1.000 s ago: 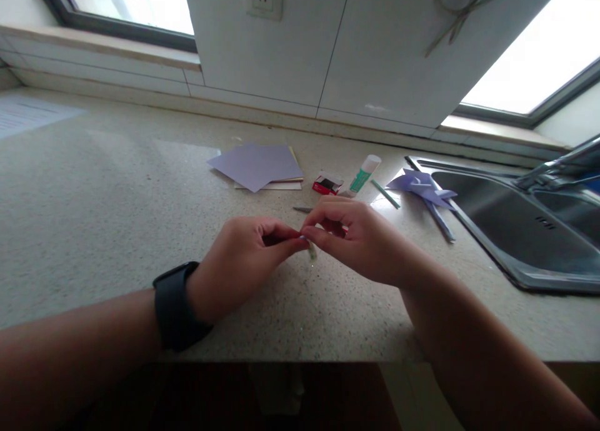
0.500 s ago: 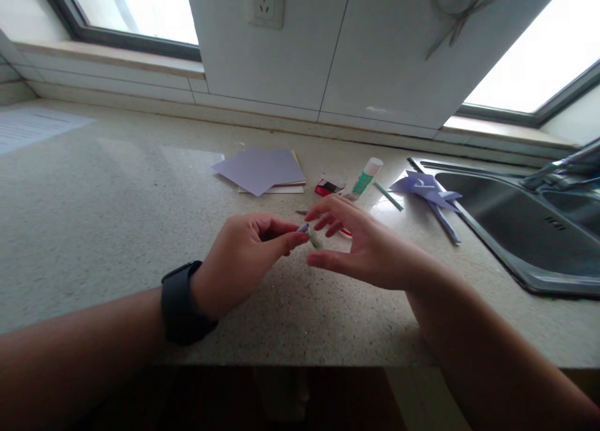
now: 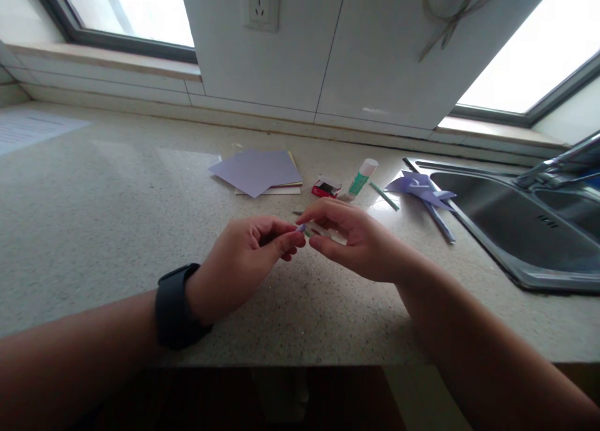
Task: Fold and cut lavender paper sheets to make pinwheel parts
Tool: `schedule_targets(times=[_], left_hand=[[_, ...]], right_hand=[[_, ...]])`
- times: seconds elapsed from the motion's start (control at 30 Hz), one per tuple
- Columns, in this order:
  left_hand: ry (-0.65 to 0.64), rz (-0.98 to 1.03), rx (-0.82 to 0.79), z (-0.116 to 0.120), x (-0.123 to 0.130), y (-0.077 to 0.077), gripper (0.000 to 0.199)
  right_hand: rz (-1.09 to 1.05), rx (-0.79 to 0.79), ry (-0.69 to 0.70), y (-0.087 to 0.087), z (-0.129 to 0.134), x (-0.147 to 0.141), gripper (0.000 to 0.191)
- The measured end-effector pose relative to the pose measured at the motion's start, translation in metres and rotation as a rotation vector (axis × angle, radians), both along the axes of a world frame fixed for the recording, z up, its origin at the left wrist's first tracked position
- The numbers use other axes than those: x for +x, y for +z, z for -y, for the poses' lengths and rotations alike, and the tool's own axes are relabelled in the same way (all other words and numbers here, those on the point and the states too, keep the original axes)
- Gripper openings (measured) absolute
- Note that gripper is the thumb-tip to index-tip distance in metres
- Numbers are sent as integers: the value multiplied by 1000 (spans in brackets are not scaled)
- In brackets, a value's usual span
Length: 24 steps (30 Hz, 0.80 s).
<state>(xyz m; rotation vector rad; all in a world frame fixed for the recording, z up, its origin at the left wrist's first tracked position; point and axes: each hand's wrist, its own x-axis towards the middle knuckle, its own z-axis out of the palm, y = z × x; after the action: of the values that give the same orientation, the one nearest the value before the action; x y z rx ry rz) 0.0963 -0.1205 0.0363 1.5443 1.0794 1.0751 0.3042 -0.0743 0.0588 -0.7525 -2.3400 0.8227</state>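
My left hand [image 3: 250, 256], with a dark watch on the wrist, pinches a small purple paper roll [image 3: 300, 228] between thumb and fingertips above the counter. My right hand [image 3: 359, 237] is beside it, fingers curved and apart, the fingertips close to the end of the roll; whether they touch it I cannot tell. Something pale green lies partly hidden between the two hands. A thin, dark pointed item [image 3: 297, 213] shows just beyond the fingers. Behind them are a small red and black box [image 3: 326, 186] and an upright, leaning glue stick [image 3: 362, 178].
Purple paper sheets [image 3: 257, 171] lie stacked at the back. A green strip [image 3: 384, 196] and a purple paper pinwheel [image 3: 417, 187] on a stick lie right of the glue, beside the metal sink [image 3: 497, 256]. A printed sheet [image 3: 42, 126] is at far left.
My right hand has moved in toward the paper roll, its thumb and fingers drawing closer together. My left hand keeps its pinch. The whole view has shifted slightly.
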Motion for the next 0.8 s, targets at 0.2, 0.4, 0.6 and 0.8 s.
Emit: schedule_targets(times=[0.2, 0.4, 0.6, 0.8], left_hand=[[-95, -39, 38, 2, 2, -2, 24], [-195, 14, -13, 0, 2, -3, 24], [-251, 62, -86, -3, 3, -1, 35], [-137, 0, -80, -5, 2, -9, 30]], right_hand=[[-27, -16, 28, -3, -2, 0, 19], [-97, -120, 142, -6, -5, 1, 20], [-171, -30, 139, -9, -7, -1, 10], [-189, 20, 55, -14, -11, -3, 5]])
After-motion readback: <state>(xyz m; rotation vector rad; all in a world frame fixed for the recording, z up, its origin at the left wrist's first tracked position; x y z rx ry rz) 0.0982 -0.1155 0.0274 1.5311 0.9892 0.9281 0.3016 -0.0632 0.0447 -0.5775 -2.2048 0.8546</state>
